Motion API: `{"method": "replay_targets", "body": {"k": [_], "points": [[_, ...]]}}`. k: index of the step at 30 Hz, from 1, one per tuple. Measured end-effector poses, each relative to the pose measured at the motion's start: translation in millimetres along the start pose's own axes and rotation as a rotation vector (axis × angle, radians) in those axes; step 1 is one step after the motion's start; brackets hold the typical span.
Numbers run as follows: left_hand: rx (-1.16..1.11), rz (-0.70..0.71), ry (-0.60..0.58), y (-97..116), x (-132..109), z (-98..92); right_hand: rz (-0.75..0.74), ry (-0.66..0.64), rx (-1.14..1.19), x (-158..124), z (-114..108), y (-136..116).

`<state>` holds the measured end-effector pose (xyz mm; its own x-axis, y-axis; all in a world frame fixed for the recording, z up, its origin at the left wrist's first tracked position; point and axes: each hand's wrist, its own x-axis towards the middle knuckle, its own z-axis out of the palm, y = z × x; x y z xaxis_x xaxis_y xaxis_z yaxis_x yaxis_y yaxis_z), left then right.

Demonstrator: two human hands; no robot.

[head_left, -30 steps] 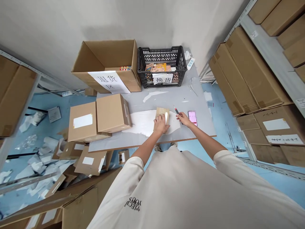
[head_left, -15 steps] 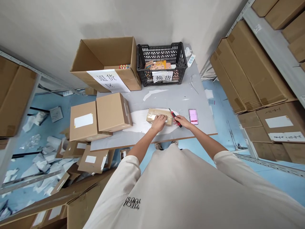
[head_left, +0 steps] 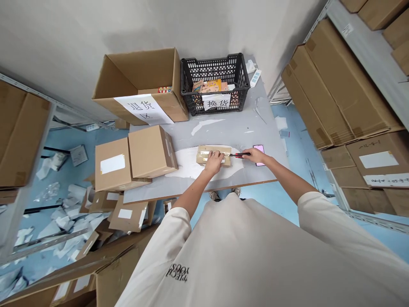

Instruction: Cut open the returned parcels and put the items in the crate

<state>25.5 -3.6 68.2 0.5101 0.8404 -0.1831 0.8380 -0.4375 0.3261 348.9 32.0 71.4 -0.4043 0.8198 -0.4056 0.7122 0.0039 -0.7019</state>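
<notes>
A small flat cardboard parcel (head_left: 206, 152) sealed with tape lies lengthwise on a white sheet (head_left: 188, 167) on the grey table (head_left: 223, 128). My left hand (head_left: 214, 160) presses down on the parcel's near edge, fingers bent over it. My right hand (head_left: 255, 155) grips a red and black utility knife (head_left: 239, 154) that points left, its tip at the parcel's right end. A pink phone (head_left: 260, 149) lies just behind my right hand, partly hidden by it.
Two closed cardboard boxes (head_left: 134, 157) sit at the table's left. At the back stand an open carton with a paper sign (head_left: 140, 85) and a black plastic crate (head_left: 215, 83) with packets. Flattened cartons fill shelves on the right (head_left: 335, 94); boxes and paper litter the blue floor on the left (head_left: 57, 204).
The parcel was turned from upright to lying lengthwise under my left hand. My right hand swung the knife from pointing away to pointing left at the parcel's right end.
</notes>
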Motion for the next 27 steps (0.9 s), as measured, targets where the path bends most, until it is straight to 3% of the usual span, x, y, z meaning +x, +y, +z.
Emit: {"method": "replay_targets", "body": {"k": [5,9,18,23,27], "points": [[0.024,-0.005,-0.020,-2.6,-2.9,-1.1,-0.122,0.015,-0.191,28.4,-3.1,-10.9],[0.010,-0.026,-0.030,-6.0,-1.5,-2.6,-0.096,-0.016,-0.121,36.5,-3.7,-11.8],[-0.028,-0.081,-0.024,-5.7,3.2,-8.1,0.055,-0.247,0.267,-6.5,12.1,-5.7],[-0.054,-0.083,-0.037,-5.2,7.6,-10.8,0.165,-0.184,0.397,-30.1,27.5,-5.5],[-0.079,-0.105,0.030,-4.8,11.4,-12.1,0.252,-0.078,0.549,-35.3,28.4,-6.1]]}}
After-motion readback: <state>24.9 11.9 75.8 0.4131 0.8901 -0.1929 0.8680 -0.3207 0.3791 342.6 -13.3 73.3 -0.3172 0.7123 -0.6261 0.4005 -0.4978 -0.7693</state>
